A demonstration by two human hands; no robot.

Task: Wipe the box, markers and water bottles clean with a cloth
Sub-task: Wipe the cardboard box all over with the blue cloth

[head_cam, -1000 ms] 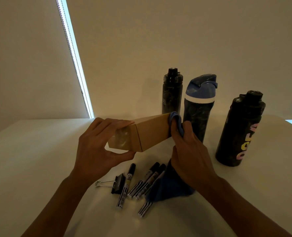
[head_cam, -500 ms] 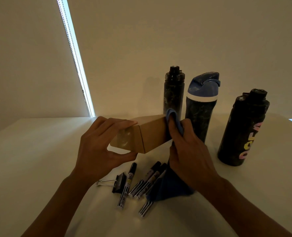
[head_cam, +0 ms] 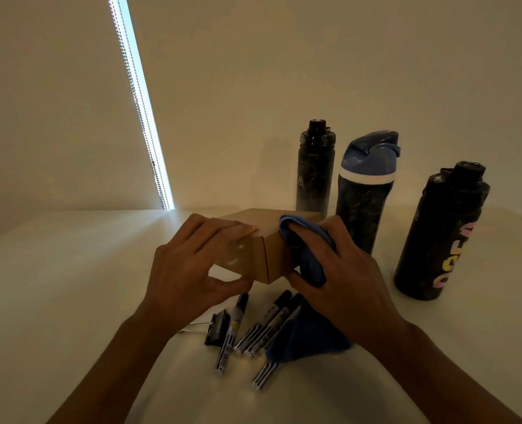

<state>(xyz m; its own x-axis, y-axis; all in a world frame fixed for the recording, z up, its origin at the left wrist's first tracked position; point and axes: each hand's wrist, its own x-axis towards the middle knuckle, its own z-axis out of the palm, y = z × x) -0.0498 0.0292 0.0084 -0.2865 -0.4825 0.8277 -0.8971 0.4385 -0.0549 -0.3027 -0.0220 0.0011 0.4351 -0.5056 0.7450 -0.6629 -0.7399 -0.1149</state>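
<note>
White table (head_cam: 54,286), dim room. Box (head_cam: 268,255) held above it btwn both hands, long axis left-right, right end angled away. L hand (head_cam: 186,270) grips left end, fingers on top, thumb under. R hand (head_cam: 345,276) clutches blue cloth (head_cam: 299,240) against right end.

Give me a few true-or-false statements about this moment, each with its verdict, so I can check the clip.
1. The left hand grips the box. True.
2. The cloth under the right hand is red. False: it is blue.
3. Three bottles stand upright on the table. True.
4. The markers lie inside the box. False: they lie on the table, in front of the box.
5. The binder clip lies to the right of the markers. False: it lies to their left.
</note>
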